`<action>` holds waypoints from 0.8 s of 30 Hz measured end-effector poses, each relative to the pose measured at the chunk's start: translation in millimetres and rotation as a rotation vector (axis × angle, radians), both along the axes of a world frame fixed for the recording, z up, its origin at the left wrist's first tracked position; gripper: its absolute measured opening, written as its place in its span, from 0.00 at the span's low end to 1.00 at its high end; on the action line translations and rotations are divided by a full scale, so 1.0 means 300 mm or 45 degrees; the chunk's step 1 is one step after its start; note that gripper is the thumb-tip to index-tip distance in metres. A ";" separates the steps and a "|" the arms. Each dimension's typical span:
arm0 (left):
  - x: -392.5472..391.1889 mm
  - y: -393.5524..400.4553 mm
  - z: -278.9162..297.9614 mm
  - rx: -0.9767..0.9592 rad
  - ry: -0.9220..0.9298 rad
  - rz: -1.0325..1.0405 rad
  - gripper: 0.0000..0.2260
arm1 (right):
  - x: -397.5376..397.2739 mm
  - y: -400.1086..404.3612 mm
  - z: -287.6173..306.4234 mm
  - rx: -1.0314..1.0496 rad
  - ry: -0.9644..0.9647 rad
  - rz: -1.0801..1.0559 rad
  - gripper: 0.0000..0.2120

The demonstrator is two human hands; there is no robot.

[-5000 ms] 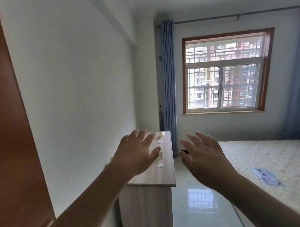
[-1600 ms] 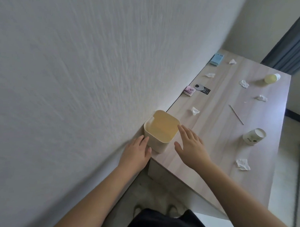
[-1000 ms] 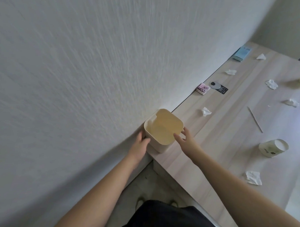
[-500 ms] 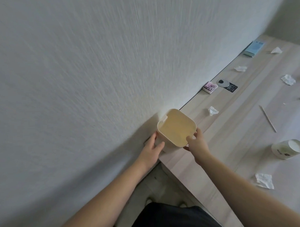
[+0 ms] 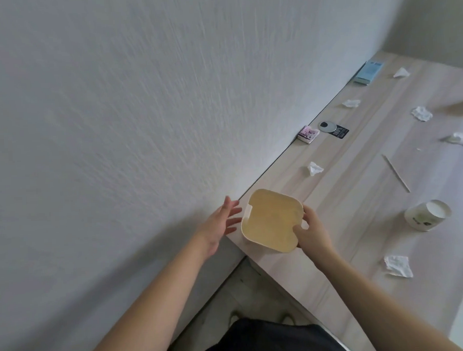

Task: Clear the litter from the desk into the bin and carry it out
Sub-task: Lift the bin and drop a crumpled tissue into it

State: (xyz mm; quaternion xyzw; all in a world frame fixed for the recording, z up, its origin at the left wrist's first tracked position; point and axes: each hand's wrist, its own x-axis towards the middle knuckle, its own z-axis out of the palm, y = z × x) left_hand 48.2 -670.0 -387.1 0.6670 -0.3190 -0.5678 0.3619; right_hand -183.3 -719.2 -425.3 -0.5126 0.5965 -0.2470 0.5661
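A small cream bin [image 5: 271, 220] with an open top is at the near corner of the light wooden desk [image 5: 357, 197], close to the wall. My right hand [image 5: 309, 231] grips its right rim. My left hand [image 5: 221, 223] hovers just left of the bin, fingers spread, not touching it. Crumpled white paper scraps lie across the desk: one [image 5: 314, 168] past the bin, one [image 5: 397, 265] near the front edge, others [image 5: 421, 113] farther back. A paper cup [image 5: 427, 214] lies on its side at the right. A thin wooden stick [image 5: 395, 172] lies mid-desk.
A white wall [image 5: 144, 112] runs along the desk's left side. Against it sit a small pink packet [image 5: 308, 134], a round disc on a black card [image 5: 333, 128] and a light blue box [image 5: 369, 72]. Floor and my feet show below the desk corner.
I came to the desk and took the bin with both hands. It has shifted right, away from the wall; my left hand has let go and opened, my right still holds the rim.
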 end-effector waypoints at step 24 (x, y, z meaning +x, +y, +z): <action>-0.070 0.005 -0.050 -0.128 0.041 -0.262 0.18 | -0.069 0.277 0.089 -0.102 0.204 -0.108 0.23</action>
